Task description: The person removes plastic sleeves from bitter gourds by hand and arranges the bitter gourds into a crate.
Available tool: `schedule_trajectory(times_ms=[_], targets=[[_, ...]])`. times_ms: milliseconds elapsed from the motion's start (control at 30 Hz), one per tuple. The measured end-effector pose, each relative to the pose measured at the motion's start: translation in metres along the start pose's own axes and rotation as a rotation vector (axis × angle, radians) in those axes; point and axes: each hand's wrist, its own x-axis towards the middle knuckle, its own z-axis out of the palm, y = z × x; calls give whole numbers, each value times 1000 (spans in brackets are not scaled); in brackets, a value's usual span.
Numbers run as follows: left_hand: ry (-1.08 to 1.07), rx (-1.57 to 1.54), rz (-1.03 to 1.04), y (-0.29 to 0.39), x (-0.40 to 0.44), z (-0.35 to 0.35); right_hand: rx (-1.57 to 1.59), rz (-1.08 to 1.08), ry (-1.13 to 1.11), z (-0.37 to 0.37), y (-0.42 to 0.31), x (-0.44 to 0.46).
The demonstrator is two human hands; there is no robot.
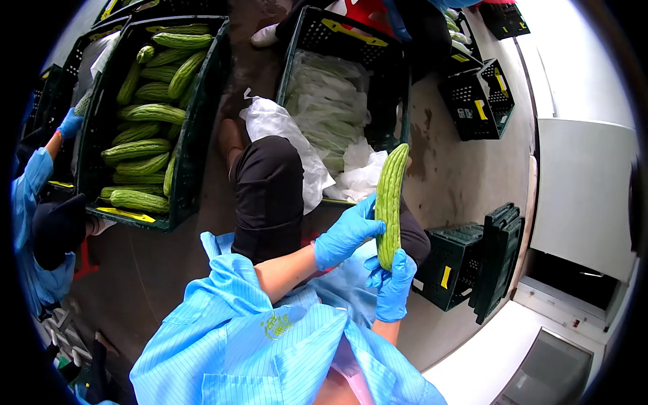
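Observation:
A light green, ridged bitter melon [391,202] stands nearly upright in front of me, clear of any surface. My left hand [349,233], in a blue glove, is closed on its lower middle from the left. Around the bottom end, the gloved fingers of my right hand [395,283] are closed as well. Behind the melon is a dark green crate [290,67] holding bitter melons under clear plastic wrap [324,101]. White plastic sheeting [283,145] hangs over its near left side.
To the left, a green crate [196,135] holds several bare bitter melons [138,148]. A co-worker's gloved hand [70,124] is at the far left. Folded crates [496,263] lean beside another crate [442,260] on the right. More crates [476,101] stand by the wall.

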Motion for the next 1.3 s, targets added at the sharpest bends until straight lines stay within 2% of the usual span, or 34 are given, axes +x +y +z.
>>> schedule_trajectory(times_ms=[200, 333, 433, 467, 533, 600, 667, 800, 933, 1000, 1067, 1133, 1200, 1300], targets=[[171, 54, -49, 5, 1, 5, 167, 79, -5, 9, 0, -7], [161, -100, -131, -5, 5, -11, 240, 89, 38, 3, 8, 0], [175, -263, -126, -11, 11, -12, -106, -77, 45, 10, 3, 4], [173, -307, -115, -11, 11, -15, -218, -59, 97, 12, 2, 3], [215, -399, -118, -9, 5, -16, -614, -498, 77, 16, 2, 7], [260, -427, -64, -6, 2, -10, -827, -548, -30, 24, -12, -1], [307, -429, -61, 1, 0, -4, -727, -516, -61, 20, 3, -1], [204, -423, -64, 11, -4, -4, -682, -462, -85, 29, 10, -8], [180, -454, -79, 23, -6, 1, -688, -562, -97, 33, 24, -7], [187, -448, -90, 26, -7, 3, -434, -297, -156, 35, 15, -15], [214, -421, -116, 28, -8, 5, -253, -128, -183, 37, 12, -17], [197, -311, -101, 31, -7, 10, -150, -57, -180, 37, 14, -14], [125, -239, -75, 29, -7, 11, -136, -153, -196, 34, 29, -5], [169, -18, 12, 28, -3, 20, -112, -8, -230, 15, 56, 2]])
